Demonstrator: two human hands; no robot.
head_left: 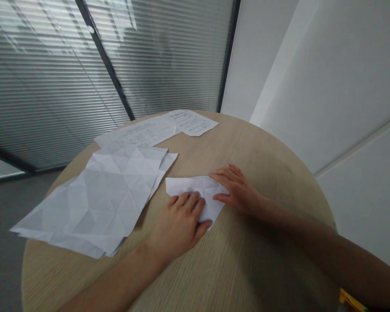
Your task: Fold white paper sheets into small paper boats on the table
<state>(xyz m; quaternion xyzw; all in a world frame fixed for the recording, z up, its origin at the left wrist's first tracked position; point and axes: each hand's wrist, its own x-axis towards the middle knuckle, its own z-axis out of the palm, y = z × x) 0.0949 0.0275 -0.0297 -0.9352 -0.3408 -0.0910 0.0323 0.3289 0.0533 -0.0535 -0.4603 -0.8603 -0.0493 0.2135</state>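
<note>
A folded white sheet of paper [211, 202] with creases lies in the middle of the table, its lower end tapering towards a point. My left hand [182, 223] rests flat on its lower left part, fingers stretched over the paper and thumb at the lower tip. At the right side, my right hand [235, 188] touches the sheet's upper right corner, with its fingers extended and the thumb apart from them. Part of the paper is hidden beneath both hands.
A stack of creased white sheets [117, 190] covers the left of the round wooden table [266, 151]. Printed pages [191, 122] lie towards the far edge. Behind stand glass with blinds [169, 56] and a white wall [344, 78]. Something orange [351, 299] shows at bottom right.
</note>
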